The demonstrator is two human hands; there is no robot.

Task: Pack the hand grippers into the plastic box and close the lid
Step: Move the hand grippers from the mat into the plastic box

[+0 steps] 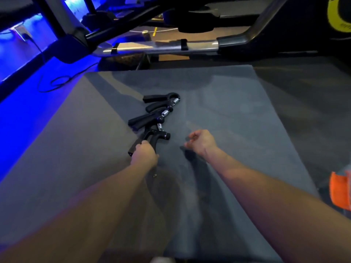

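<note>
Black hand gripper (150, 138) (nearest of three) sits in left hand (145, 154).

left grip (145, 154) clenched, right grip (202, 142) loose

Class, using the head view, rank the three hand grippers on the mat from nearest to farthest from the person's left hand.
1. Nearest hand gripper, held by the left hand.
2. Middle hand gripper, just beyond.
3. Far hand gripper, top of the row on the mat.
</note>
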